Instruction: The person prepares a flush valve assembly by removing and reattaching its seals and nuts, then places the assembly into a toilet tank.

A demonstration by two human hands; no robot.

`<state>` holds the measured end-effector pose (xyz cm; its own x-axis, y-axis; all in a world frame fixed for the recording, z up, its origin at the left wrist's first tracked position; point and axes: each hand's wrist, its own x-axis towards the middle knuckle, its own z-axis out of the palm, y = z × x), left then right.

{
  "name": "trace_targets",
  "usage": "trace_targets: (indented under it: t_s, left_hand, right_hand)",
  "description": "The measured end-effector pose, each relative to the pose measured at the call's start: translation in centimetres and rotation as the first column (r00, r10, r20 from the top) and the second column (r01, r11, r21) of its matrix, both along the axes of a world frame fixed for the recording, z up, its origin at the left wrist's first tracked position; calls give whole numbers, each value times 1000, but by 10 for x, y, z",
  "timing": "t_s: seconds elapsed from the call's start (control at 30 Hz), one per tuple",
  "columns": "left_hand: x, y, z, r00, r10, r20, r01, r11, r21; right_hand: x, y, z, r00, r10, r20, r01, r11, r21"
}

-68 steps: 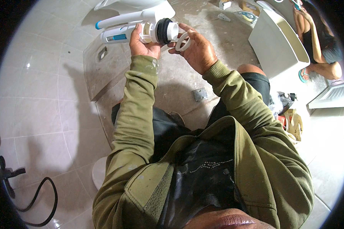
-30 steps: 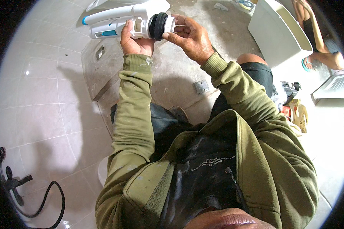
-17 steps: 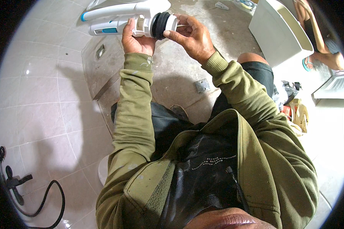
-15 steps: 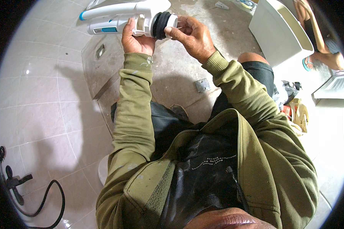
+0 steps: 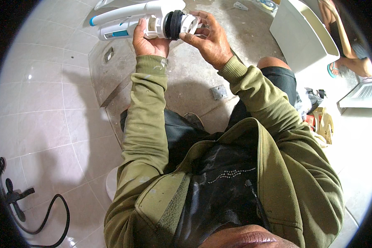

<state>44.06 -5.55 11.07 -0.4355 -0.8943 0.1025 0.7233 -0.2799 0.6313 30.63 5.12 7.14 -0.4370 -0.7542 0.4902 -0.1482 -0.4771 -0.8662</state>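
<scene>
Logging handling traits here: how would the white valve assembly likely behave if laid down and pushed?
The white valve assembly looks like moulded plastic, so it is probably stiff and fairly light. Its round black ring might let it roll, but the side tube likely stops that.

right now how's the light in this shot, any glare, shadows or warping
Head view: dark round rim; pale tiles at left with bowed lines, broad shadow, small glints; pale floor at right washed out; white fitting in the left hand fairly sharp.
</scene>
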Motion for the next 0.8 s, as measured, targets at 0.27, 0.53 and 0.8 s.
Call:
trace_targets:
  t_s: [0.27,0.53,0.8]
  left_hand:
    - [0,-7,-7,1000,23,-14,-22,1000,14]
    - [-5,2,-2,997,35,65,-32,999,-43]
    - [-1,1,-2,997,32,64,-30,999,-44]
  right_hand:
    - [-3,2,5,798,184,574,-321,936,146]
    - [-2,14,19,851,242,466,-380,896,228]
    - [0,8,13,942,184,281,-249,943,220]
